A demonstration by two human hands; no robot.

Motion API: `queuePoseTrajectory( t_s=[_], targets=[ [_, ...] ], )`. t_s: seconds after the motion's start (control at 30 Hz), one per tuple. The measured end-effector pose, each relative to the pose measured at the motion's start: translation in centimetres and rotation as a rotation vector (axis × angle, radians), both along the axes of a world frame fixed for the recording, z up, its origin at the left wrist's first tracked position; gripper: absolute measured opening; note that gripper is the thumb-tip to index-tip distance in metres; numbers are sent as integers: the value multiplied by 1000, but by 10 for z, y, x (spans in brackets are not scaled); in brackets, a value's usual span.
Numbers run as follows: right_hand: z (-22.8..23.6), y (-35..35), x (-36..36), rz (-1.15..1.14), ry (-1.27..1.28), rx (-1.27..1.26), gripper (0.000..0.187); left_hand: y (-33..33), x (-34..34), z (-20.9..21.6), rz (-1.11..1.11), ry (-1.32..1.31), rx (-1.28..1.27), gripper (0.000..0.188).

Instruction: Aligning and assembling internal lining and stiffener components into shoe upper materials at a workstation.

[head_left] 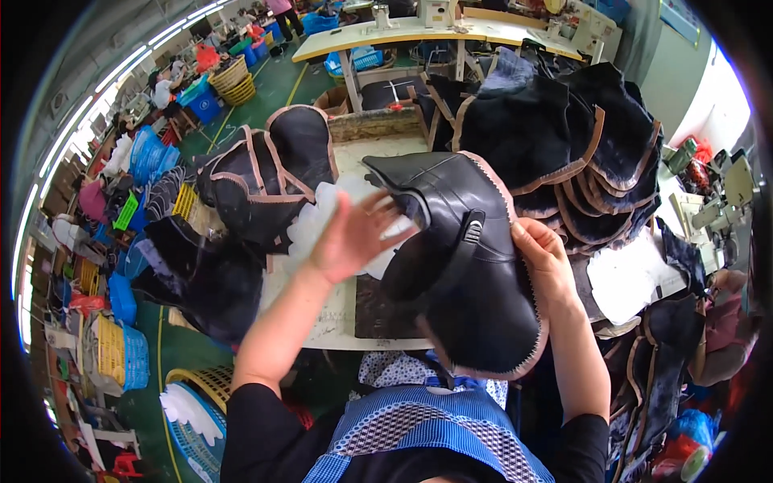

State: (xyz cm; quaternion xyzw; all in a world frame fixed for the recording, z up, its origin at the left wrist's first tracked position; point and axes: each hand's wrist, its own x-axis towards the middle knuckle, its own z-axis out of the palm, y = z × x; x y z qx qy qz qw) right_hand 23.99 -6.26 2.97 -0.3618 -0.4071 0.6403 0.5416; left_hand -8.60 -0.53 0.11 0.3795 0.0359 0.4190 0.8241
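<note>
My right hand [546, 256] grips the right edge of a black leather boot upper [491, 298], thumb on the front face. The piece has a pinkish-brown zigzag-stitched border and a strap with a buckle [473, 229]. It hangs tilted over the front edge of the work table [322, 318]. My left hand [352, 237] is open beside its left end, fingers spread and slightly smeared by motion. Whether those fingertips touch the leather I cannot tell. Behind that hand lies a white sheet with a wavy edge [310, 229].
More black uppers [298, 145] lie at the table's left. A tall stack of fur-lined pieces [515, 121] stands at the back right, near white sheets [632, 278]. Sewing machines [439, 12] stand on a far bench. Baskets [121, 354] line the left floor. Another person [725, 330] sits at right.
</note>
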Motion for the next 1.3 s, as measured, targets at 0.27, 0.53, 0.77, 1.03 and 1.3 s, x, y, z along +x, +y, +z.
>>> queuePoseTrajectory(
  t_s=[0.27,0.53,0.77,1.03,1.3],
  targets=[
    [-14,6,15,-1,30,-100,32,-32,54,25,237,728,339,24],
    [39,17,11,72,-254,-10,76,-14,76,76,378,571,525,29],
    [126,-7,-47,-108,-1098,868,62,-29,-16,104,1708,476,628,35],
    [-74,-60,-106,72,-1563,999,59,-74,14,98,1005,760,795,40],
    [-35,-72,-42,-539,-930,765,39,51,6,-10,-13,1411,590,53]
  ],
)
